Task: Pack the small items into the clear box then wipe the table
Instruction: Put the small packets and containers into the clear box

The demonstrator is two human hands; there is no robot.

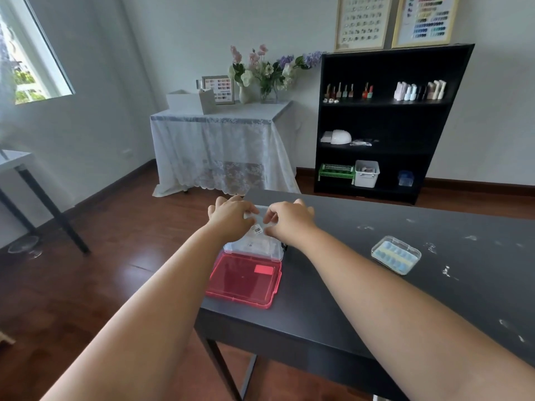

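Clear plastic marks the box (254,241), which sits at the left end of the dark surface (333,285), directly under both hands. Its red lid (244,277) lies folded open toward the person, flat on the surface just nearer than the hands.

Head view. Left hand (230,217) and right hand (289,218) meet over the far part of the box, fingers curled down and nearly touching each other. Between them is a small clear packet with a barcode sticker (257,229); both hands appear to pinch it by its edges, though the fingertips hide the exact contact. Whether it already rests inside the box or hangs just above cannot be told.

Well to the right of the right hand lies a small clear case of blue pieces (396,255), not yet packed. White smears (447,270) dot the surface beyond that case, further right.

Step in hand, as judged: seating the packet in the box. To do it well, lower it flat and square to the walls, press it level so the lid can later shut, and release both sides together. The blue case would follow, then closing the lid; wiping waits until the surface holds nothing loose.
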